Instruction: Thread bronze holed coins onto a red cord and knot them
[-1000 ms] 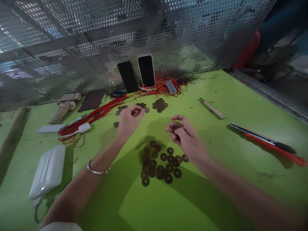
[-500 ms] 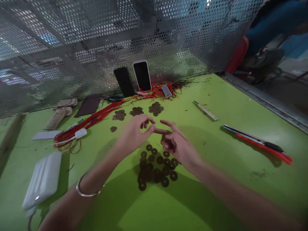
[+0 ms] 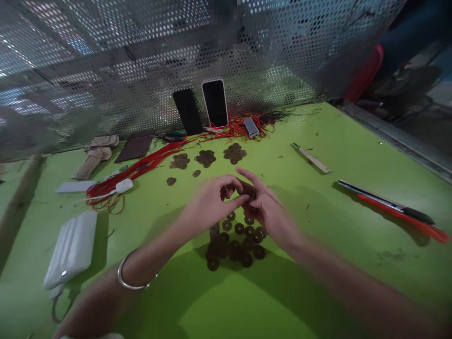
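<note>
My left hand (image 3: 215, 200), a silver bangle on its wrist, meets my right hand (image 3: 266, 205) above a loose pile of round coins with holes (image 3: 233, 249). The left fingers are curled and the thumb reaches to the right fingertips. On my right hand the index finger points out while the other fingers bend inward. Whatever lies between the fingertips is too small and dark to make out. Beyond the hands lie three flower-shaped clusters of coins (image 3: 235, 153). Two coins lie apart, one coin (image 3: 197, 173) closer to the left hand and another coin (image 3: 171, 181) further left.
A red cord bundle (image 3: 141, 172), white plug (image 3: 124, 185) and power bank (image 3: 72, 249) lie left. Two phones (image 3: 216, 103) lean on the perforated metal screen (image 3: 148, 70). Right are a thin blade tool (image 3: 310, 158) and a red-and-black cutter (image 3: 391, 207). A grey lighter-like block (image 3: 251, 127) sits behind.
The view has shifted slightly. My hands have drawn closer together, the left moving right to the right fingers. A single coin below the clusters has come into view.
</note>
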Demonstrator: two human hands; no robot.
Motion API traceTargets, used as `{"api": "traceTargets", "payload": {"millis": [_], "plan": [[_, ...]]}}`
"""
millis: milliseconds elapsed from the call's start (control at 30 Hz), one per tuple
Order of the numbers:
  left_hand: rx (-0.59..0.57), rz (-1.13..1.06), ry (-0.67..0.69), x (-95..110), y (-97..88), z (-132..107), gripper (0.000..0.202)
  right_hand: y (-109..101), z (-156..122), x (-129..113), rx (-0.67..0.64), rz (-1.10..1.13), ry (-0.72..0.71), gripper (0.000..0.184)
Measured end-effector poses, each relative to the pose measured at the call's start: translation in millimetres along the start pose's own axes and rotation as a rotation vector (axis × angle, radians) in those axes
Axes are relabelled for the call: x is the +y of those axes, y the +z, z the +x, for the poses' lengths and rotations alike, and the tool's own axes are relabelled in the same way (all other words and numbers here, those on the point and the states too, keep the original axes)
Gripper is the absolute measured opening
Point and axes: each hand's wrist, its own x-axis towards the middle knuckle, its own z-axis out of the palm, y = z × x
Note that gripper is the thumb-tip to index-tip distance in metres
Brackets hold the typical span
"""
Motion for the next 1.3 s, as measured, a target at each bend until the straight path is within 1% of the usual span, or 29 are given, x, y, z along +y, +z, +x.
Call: {"api": "traceTargets", "payload": {"millis": [100, 167, 233, 300, 333, 367, 400, 433, 500, 600, 700, 733, 800, 867, 933, 967, 1033, 1100, 1233, 1300], "plan": [[0.066, -0.006, 0.031, -0.1, 0.4, 1.4, 0.016, -0.1, -0.4, 0.5, 0.033, -0.041, 0.021, 0.047], [0.147, 0.065, 0.111, -1.9, -0.8, 1.6, 0.015, -0.4, -0.1, -0.3, 0.079, -0.046, 0.011, 0.042], [0.28, 0.214, 0.276, -5.7, -3.4, 0.9, 0.012, -1.0, 0.6, -1.4, 0.112, -0.024, 0.0, 0.038], [0.436, 0.45, 0.522, -11.4, -7.4, -0.4, 0.012, -1.9, 1.6, -2.4, 0.13, 0.009, -0.001, 0.033], [0.492, 0.583, 0.646, -14.7, -9.8, -1.0, 0.015, -2.5, 2.0, -2.6, 0.133, 0.025, 0.002, 0.03], [0.531, 0.705, 0.756, -18.2, -12.4, -1.5, 0.02, -3.1, 2.4, -2.7, 0.135, 0.039, 0.009, 0.027], [0.55, 0.801, 0.837, -21.6, -14.8, -1.8, 0.024, -3.6, 2.7, -2.6, 0.135, 0.05, 0.022, 0.023], [0.549, 0.863, 0.89, -24.7, -16.9, -1.9, 0.027, -4.1, 3.0, -2.2, 0.129, 0.058, 0.041, 0.019], [0.543, 0.894, 0.931, -29.8, -19.3, -1.6, 0.029, -4.7, 3.4, -1.2, 0.107, 0.061, 0.094, 0.014], [0.528, 0.838, 0.921, -33.9, -17.6, 0.4, 0.029, -4.5, 3.9, 0.9, 0.066, 0.006, 0.138, 0.019], [0.505, 0.662, 0.874, -33.9, -12.1, 3.7, 0.028, -4.1, 4.2, 2.8, 0.041, -0.088, 0.099, 0.026], [0.511, 0.583, 0.843, -33.0, -10.5, 4.8, 0.027, -4.2, 4.3, 3.2, 0.039, -0.112, 0.077, 0.028], [0.498, 0.429, 0.732, -30.0, -9.3, 7.0, 0.028, -5.3, 4.3, 3.6, 0.037, -0.149, 0.038, 0.032], [0.41, 0.294, 0.596, -26.4, -11.0, 8.3, 0.033, -6.8, 4.2, 3.0, 0.051, -0.181, 0.008, 0.033], [0.285, 0.176, 0.509, -23.3, -14.2, 8.9, 0.041, -8.2, 4.2, 2.0, 0.08, -0.202, -0.008, 0.033], [0.237, 0.127, 0.497, -22.3, -15.7, 9.0, 0.043, -8.7, 4.4, 1.6, 0.097, -0.204, -0.013, 0.033], [0.185, 0.064, 0.511, -21.3, -17.1, 9.0, 0.044, -9.1, 4.8, 1.1, 0.116, -0.185, -0.01, 0.031], [0.182, 0.051, 0.517, -21.4, -15.9, 8.8, 0.04, -8.8, 5.1, 1.4, 0.097, -0.14, 0.007, 0.03], [0.255, 0.052, 0.461, -21.9, -10.9, 8.4, 0.03, -7.2, 4.8, 1.7, 0.076, -0.034, 0.042, 0.029], [0.258, 0.039, 0.458, -21.9, -9.9, 8.7, 0.028, -6.6, 4.5, 1.0, 0.083, 0.001, 0.055, 0.03]]}}
